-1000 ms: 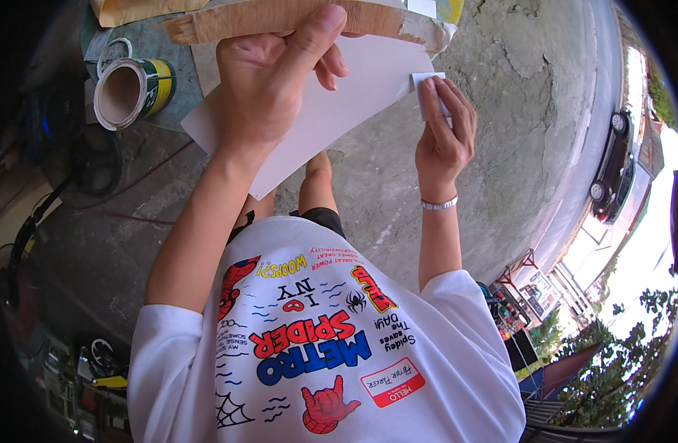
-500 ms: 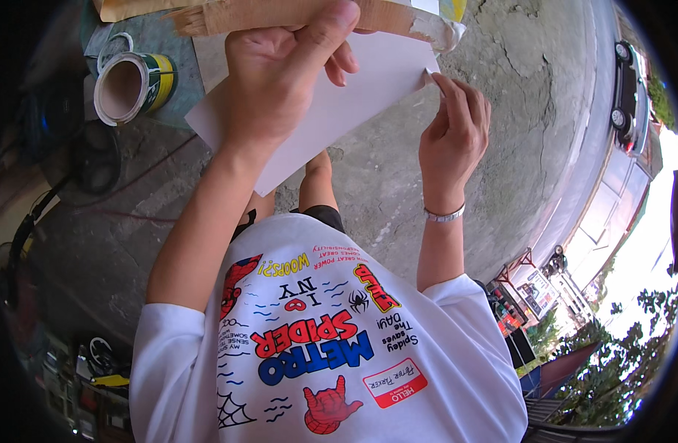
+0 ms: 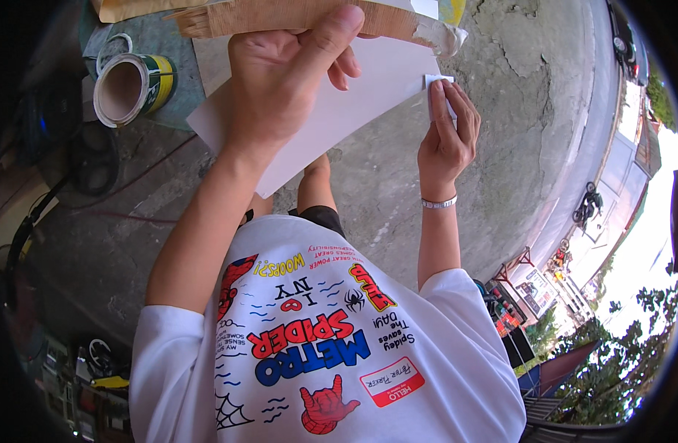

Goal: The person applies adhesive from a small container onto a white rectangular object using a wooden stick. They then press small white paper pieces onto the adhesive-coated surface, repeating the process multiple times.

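My left hand (image 3: 276,92) is closed round a curved brown wooden strip (image 3: 254,19), its thumb pressed on the near face. The strip's left end is splintered, and its right end is coated in something white. Under the strip and behind my left wrist spreads a smooth white panel (image 3: 357,88); whether the two are joined I cannot tell. To the panel's right, my right hand (image 3: 451,144) pinches a small folded white piece (image 3: 436,78), perhaps paper, between thumb and fingers. It sits just off the panel's right edge.
An opened paint can (image 3: 125,90) with a green and yellow label stands left of my left hand, on a bluish-green surface (image 3: 185,88). Cracked concrete floor (image 3: 383,177) lies below. Dark equipment (image 3: 95,159) is at the far left. A motorcycle (image 3: 588,205) and a car (image 3: 625,44) show far right.
My right hand has moved slightly down and turned, and more of the folded white piece shows. My left hand and the strip have hardly moved.
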### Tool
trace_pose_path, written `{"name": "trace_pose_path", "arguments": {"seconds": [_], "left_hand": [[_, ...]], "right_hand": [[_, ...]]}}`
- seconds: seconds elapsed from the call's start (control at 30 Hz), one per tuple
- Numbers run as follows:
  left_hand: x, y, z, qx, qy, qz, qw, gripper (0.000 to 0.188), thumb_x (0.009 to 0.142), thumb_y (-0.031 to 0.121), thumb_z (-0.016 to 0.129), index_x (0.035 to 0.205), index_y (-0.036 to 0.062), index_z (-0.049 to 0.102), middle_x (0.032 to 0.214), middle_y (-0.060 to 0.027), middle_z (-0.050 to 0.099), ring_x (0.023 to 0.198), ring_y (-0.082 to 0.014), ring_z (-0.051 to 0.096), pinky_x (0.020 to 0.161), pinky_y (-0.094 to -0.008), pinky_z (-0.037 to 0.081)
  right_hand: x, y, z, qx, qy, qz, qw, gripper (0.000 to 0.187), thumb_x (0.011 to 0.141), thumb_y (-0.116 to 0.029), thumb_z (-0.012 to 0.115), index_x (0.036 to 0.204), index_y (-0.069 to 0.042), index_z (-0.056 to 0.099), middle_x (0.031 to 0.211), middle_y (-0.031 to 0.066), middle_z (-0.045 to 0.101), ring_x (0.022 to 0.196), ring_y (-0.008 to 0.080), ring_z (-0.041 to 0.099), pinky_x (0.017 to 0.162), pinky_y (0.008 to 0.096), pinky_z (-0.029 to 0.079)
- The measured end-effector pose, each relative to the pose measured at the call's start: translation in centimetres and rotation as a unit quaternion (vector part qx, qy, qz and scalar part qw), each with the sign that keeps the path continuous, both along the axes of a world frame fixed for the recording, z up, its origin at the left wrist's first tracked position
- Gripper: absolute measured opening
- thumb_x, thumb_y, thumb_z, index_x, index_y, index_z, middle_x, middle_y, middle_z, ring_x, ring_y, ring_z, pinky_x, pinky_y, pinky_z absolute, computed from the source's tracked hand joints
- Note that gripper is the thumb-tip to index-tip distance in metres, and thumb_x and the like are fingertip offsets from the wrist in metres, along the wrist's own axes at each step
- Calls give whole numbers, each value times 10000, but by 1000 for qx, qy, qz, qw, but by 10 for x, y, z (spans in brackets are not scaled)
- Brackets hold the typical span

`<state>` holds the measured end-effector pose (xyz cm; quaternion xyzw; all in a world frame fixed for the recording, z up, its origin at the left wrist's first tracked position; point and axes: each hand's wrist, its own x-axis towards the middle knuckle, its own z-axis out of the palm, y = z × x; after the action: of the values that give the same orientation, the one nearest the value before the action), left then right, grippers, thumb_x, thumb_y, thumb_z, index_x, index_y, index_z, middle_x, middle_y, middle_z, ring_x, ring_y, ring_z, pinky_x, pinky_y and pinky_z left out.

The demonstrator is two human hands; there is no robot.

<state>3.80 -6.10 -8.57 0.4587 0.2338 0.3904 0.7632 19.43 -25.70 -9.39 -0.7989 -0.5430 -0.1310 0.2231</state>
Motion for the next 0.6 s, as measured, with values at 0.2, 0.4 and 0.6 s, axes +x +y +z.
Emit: {"name": "trace_pose_path", "arguments": {"seconds": [0.2, 0.4, 0.6], "left_hand": [[0, 2, -3, 14, -6, -1, 1000, 273, 1011, 255, 706, 859, 29, 728, 673, -80, 685, 596, -121, 636, 549, -270, 493], [-2, 2, 2, 17, 11, -4, 1000, 273, 1009, 262, 709, 856, 37, 730, 672, -68, 686, 596, -113, 635, 554, -265, 498], [0, -3, 7, -73, 4, -40, 997, 233, 982, 222, 741, 934, 2, 684, 753, -101, 704, 658, -188, 678, 595, -309, 527]], "right_hand": [[-7, -2, 23, 24, 3, -44, 999, 426, 837, 141, 634, 1177, -79, 766, 1114, 92, 730, 1038, 277, 672, 922, 413, 536], [-6, 22, 41, -63, 36, -66, 995, 354, 852, 136, 612, 1125, -54, 732, 1047, 112, 691, 999, 315, 647, 882, 422, 534], [-16, 31, 41, -92, 6, -71, 993, 370, 813, 151, 611, 1111, -40, 719, 1040, 111, 683, 986, 319, 641, 857, 425, 539]]}}
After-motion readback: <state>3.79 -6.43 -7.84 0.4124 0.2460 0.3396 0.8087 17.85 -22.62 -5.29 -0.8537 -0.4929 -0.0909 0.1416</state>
